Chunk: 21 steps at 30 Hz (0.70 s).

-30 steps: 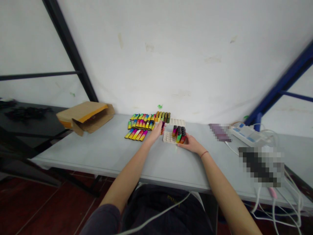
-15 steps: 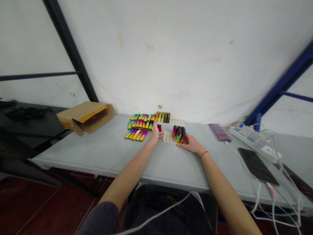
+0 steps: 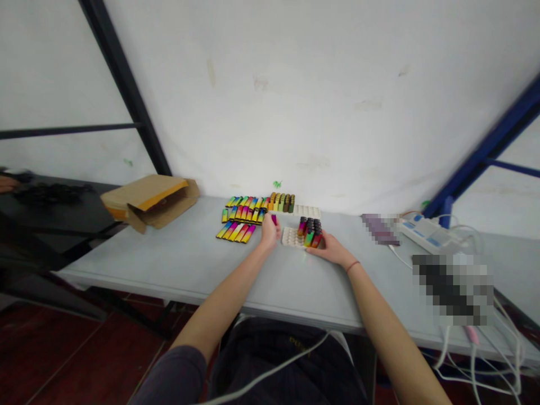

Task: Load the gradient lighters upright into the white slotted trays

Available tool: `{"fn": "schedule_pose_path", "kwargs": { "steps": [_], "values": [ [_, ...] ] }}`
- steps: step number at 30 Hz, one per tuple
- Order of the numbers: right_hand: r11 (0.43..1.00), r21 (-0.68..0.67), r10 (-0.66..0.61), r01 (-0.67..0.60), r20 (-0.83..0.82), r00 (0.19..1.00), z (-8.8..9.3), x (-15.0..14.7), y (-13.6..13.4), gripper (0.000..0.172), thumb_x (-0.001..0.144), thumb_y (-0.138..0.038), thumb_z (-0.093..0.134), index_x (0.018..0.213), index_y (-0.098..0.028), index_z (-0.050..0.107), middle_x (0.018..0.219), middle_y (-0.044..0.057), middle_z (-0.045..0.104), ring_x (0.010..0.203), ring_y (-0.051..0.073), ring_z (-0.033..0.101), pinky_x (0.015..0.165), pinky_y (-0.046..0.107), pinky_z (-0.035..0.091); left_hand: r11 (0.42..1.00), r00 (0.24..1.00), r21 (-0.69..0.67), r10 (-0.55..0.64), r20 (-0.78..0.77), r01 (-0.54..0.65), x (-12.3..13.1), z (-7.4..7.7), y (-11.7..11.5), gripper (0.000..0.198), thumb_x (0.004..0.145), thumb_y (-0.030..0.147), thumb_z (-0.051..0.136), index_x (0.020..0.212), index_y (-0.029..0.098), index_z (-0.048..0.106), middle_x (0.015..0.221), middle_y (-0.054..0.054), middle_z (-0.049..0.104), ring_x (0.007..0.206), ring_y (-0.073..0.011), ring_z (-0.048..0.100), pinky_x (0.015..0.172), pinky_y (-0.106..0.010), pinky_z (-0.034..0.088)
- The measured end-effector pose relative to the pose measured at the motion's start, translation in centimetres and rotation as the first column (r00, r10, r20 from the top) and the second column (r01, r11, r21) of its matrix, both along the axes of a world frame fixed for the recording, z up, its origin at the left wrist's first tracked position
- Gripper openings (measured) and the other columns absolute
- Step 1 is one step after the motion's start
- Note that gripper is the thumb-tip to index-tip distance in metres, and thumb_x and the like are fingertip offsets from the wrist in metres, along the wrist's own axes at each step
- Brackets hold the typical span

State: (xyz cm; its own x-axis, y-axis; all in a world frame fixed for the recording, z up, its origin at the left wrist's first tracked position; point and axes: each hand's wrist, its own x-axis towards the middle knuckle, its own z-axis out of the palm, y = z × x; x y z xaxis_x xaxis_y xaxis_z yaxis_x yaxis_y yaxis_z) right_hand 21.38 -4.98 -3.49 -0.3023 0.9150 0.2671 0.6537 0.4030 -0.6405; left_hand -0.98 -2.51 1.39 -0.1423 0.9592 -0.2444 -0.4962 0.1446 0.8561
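My left hand (image 3: 269, 233) is closed around a rainbow-coloured lighter (image 3: 274, 219), held upright just left of a white slotted tray (image 3: 290, 237). Several lighters (image 3: 310, 229) stand in the right part of that tray. My right hand (image 3: 330, 247) rests against the tray's right front corner, fingers curled on its edge. Rows of loose rainbow lighters (image 3: 241, 216) lie flat on the grey table (image 3: 202, 264) to the left. Behind the tray sits a second white tray (image 3: 306, 211) and a block of upright yellow and dark lighters (image 3: 282, 202).
An open cardboard box (image 3: 147, 199) lies at the table's far left. A white power strip (image 3: 426, 230) with cables and blurred flat items (image 3: 451, 287) sit at the right. White wall behind; a black frame post at left, a blue one at right.
My left hand drew back from the rows of lighters with one lighter and turned it upright beside the tray. My right hand stayed on the tray.
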Motion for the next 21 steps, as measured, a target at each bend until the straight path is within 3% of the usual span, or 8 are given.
{"fn": "schedule_pose_path", "kwargs": {
  "steps": [7,15,21],
  "values": [
    [1.0,0.007,0.007,-0.007,0.024,1.0,0.3,-0.1,-0.16,0.068,0.074,-0.053,0.076,0.126,-0.014,0.056,0.117,0.015,0.071,0.102,0.033,0.067,0.093,0.048,0.053,0.998,0.997,-0.015,-0.056,0.051,0.057,-0.32,-0.19,-0.09,0.042,0.091,0.051,0.038,0.06,0.023,0.033,0.041,0.01,0.02,0.032,-0.0062,0.015,0.033,-0.019,0.01],
    [1.0,0.016,0.009,-0.009,-0.013,1.0,0.02,0.0,-0.01,0.068,0.073,-0.052,0.078,0.128,-0.018,0.057,0.12,0.013,0.071,0.105,0.032,0.067,0.096,0.049,0.052,1.0,0.993,0.007,-0.012,0.118,0.011,-0.49,0.4,-0.05,0.035,0.092,0.039,0.031,0.061,0.023,0.031,0.042,0.01,0.019,0.031,-0.0062,0.014,0.034,-0.018,0.011],
    [1.0,0.002,0.007,-0.007,-0.001,1.0,0.08,-0.02,-0.08,0.069,0.074,-0.054,0.077,0.128,-0.015,0.056,0.115,0.014,0.071,0.099,0.031,0.068,0.091,0.048,0.054,0.997,0.969,-0.041,-0.053,0.24,0.065,-0.84,-0.02,0.19,0.043,0.091,0.056,0.037,0.063,0.024,0.032,0.041,0.011,0.019,0.031,-0.0065,0.016,0.034,-0.019,0.014]
  ]
}}
